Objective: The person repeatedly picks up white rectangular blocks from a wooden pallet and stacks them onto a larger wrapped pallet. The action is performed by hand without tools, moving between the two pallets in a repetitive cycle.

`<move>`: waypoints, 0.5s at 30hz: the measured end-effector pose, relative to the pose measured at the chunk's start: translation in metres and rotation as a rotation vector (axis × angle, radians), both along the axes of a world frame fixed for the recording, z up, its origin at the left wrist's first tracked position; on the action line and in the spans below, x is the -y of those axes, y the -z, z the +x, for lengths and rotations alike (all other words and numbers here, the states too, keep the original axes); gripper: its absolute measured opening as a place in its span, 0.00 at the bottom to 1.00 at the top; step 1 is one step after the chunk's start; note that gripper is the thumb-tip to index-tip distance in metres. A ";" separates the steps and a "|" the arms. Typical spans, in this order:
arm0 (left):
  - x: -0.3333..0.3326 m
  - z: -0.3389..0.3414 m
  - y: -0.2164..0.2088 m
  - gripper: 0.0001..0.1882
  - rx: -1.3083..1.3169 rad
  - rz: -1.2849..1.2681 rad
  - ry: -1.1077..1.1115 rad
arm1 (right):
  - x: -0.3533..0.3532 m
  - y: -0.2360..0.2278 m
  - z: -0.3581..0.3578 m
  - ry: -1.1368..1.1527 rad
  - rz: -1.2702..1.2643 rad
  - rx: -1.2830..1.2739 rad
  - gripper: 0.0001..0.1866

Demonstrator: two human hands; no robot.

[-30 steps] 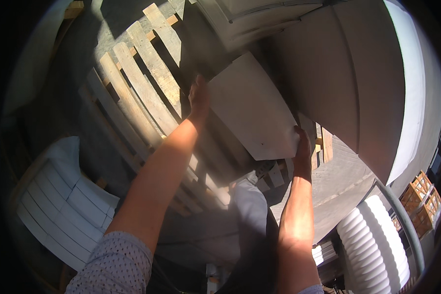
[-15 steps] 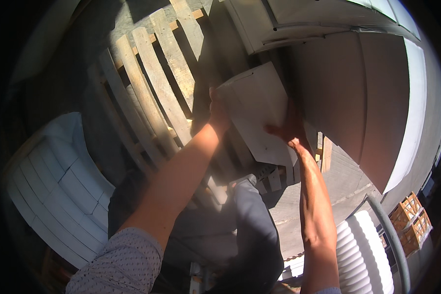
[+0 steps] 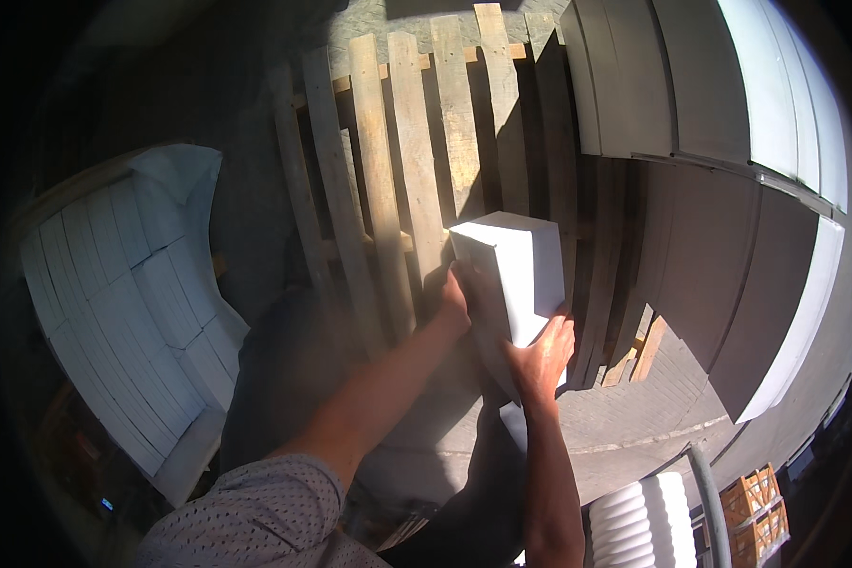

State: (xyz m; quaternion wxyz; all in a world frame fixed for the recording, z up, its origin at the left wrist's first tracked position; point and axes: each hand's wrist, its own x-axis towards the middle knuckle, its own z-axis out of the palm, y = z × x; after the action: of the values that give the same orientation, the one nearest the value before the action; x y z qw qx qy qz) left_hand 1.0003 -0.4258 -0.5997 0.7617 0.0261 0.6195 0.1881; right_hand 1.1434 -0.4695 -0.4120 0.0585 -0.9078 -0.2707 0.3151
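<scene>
Right fingers [image 3: 557, 333]: spread flat, pressed against the sunlit right face of the white block, tips pointing far and up.
Right hand [image 3: 540, 358]: clasping the near lower right side of the block; forearm rising from the lower edge.
Left fingers: mostly hidden behind the block's shaded left face; cannot tell whether spread or together.
Left hand [image 3: 456, 298]: flat against the left side of the block, level with its middle; arm in a dotted light sleeve coming from the near left.
White block [image 3: 521, 275]: tall rectangular slab, held between both hands at centre, tilted slightly, top face bright in the sun, over the near end of the pallet.
Wooden pallet [image 3: 388, 189]: pale slats running near to far, just behind and left of the block, part sunlit, part shaded.
Stacked white blocks [image 3: 123, 303]: curved rows on the left, well apart from the hands.
Large grey panels [image 3: 710, 237]: leaning on the right, beside the pallet.
Orange crates [image 3: 755, 511]: near right corner.
White ribbed stack [image 3: 639, 525]: near right, beside a grey pipe [image 3: 710, 502].
</scene>
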 end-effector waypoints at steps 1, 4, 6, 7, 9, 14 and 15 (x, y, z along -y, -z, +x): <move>-0.002 -0.026 -0.016 0.34 -0.166 -0.081 0.095 | 0.000 -0.009 -0.017 0.004 0.031 -0.036 0.53; -0.008 -0.091 -0.070 0.37 -0.242 -0.213 0.044 | -0.004 -0.039 -0.069 -0.013 0.007 -0.182 0.57; -0.012 -0.129 -0.117 0.39 -0.235 -0.165 -0.045 | -0.011 -0.064 -0.111 -0.057 -0.036 -0.213 0.58; -0.012 -0.145 -0.143 0.39 -0.204 -0.101 0.036 | -0.017 -0.077 -0.129 -0.071 -0.058 -0.255 0.58; -0.024 -0.175 -0.181 0.38 -0.269 -0.286 -0.236 | -0.032 -0.106 -0.162 -0.144 -0.062 -0.294 0.57; -0.042 -0.270 -0.263 0.32 -0.328 -0.329 -0.441 | -0.101 -0.185 -0.235 -0.398 -0.044 -0.361 0.54; -0.046 -0.289 -0.274 0.31 -0.288 -0.363 -0.514 | -0.118 -0.202 -0.248 -0.452 -0.052 -0.358 0.53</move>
State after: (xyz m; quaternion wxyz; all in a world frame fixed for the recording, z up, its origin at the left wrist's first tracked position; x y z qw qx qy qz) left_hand 0.7117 -0.3800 -0.3254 0.5865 -0.2401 0.7303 0.2549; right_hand 0.8954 -0.3520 -0.2099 0.0105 -0.7556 -0.4431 0.4823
